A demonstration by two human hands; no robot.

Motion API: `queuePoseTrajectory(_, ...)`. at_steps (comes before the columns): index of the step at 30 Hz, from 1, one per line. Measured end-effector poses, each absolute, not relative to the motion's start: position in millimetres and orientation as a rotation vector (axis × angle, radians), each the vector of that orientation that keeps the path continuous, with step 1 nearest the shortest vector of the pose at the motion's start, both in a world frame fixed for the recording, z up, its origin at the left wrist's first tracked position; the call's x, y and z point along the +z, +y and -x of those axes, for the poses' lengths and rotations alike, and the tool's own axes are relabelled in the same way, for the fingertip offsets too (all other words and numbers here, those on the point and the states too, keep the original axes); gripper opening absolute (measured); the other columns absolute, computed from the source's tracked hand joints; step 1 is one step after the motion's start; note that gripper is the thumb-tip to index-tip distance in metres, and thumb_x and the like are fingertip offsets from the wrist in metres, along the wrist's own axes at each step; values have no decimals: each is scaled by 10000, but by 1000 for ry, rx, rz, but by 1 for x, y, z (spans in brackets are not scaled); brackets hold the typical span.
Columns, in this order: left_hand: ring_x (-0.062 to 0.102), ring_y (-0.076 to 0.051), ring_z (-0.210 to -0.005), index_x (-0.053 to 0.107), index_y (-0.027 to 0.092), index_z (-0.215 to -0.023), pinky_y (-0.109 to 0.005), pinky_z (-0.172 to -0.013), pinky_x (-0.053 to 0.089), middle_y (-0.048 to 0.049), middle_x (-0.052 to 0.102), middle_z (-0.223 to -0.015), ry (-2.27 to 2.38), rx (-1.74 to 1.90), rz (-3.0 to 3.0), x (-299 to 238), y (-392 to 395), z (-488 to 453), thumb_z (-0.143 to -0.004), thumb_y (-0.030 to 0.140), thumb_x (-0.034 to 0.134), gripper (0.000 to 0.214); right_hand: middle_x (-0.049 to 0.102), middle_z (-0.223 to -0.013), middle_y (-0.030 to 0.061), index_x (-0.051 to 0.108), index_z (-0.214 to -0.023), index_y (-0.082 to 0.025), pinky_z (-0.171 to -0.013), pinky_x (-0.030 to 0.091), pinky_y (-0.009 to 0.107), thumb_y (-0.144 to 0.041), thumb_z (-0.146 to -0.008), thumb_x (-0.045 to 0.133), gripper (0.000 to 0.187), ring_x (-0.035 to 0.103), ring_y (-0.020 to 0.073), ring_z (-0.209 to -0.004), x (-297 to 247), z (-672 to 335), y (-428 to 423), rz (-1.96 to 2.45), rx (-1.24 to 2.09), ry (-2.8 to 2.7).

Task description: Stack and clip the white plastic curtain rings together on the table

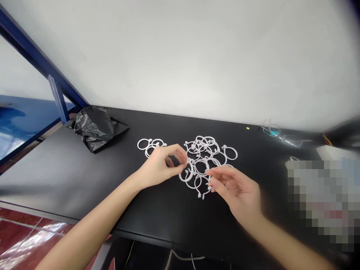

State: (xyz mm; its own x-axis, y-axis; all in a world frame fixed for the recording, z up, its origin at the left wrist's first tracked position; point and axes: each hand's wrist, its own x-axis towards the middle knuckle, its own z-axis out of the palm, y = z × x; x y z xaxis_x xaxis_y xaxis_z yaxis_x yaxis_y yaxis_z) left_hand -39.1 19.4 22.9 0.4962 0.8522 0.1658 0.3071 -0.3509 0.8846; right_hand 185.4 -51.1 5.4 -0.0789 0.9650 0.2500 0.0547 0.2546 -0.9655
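A white ring (192,172) is pinched by the left hand (163,165) at the larger pile (201,160); the right hand (239,191) is half-closed, its hold undetermined. Only the smaller group (150,144), left, appears separated; most rings remain piled.

Two hands (165,165) (244,191), one worktop (157,217), one black bag (95,127), one yellow bit (248,128), and ten-plus white rings (192,169), too tangled to count exactly tbh.
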Motion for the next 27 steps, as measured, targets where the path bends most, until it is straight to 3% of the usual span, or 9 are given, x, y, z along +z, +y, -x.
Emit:
queuePoseTrajectory(4,689,-140,-826,643,151,-916,-196,-608,551,-40,707,-907,776,811,-1777,25,10,33,-828,119,633,94,718,-990,26,690,-1149,-323,-608,605,240,-183,-892,655,295,663,124,-730,2,-184,-50,1030,1141,-1426)
queuePoseTrajectory(8,694,-130,-821,660,141,-909,-187,-619,547,-39,708,-904,692,757,-1705,27,4,27,-837,106,632,85,689,-965,25,726,-1067,-302,-574,597,237,-167,-868,675,246,657,117,-687,5,-182,-48,971,1153,-1530)
queuePoseTrajectory(15,703,-150,-863,644,138,-879,-180,-612,528,-45,727,-892,733,728,-1631,24,5,26,-822,125,666,62,695,-832,20,707,-1004,-231,-594,572,258,-54,-822,685,254,665,139,-692,7,-182,-49,875,781,-1785)
queuePoseTrajectory(20,684,-138,-813,647,136,-858,-189,-610,514,-40,718,-867,727,677,-1695,27,3,24,-818,111,646,47,709,-804,12,689,-971,-216,-621,572,262,-1,-819,663,264,677,141,-704,4,-181,-51,836,732,-1805)
queuePoseTrajectory(25,618,-175,-932,587,146,-1104,-248,-671,519,-96,642,-1070,707,780,-1995,25,-3,19,-929,289,536,231,727,-889,16,685,-963,-226,-717,587,280,31,-804,658,303,696,153,-808,1,-182,-53,867,678,-1711)
queuePoseTrajectory(27,593,-170,-839,555,142,-1161,-261,-636,496,-101,625,-1045,731,780,-2200,19,-7,15,-942,443,515,374,725,-899,17,686,-965,-226,-722,592,279,40,-798,659,315,698,154,-818,1,-181,-54,855,683,-1711)
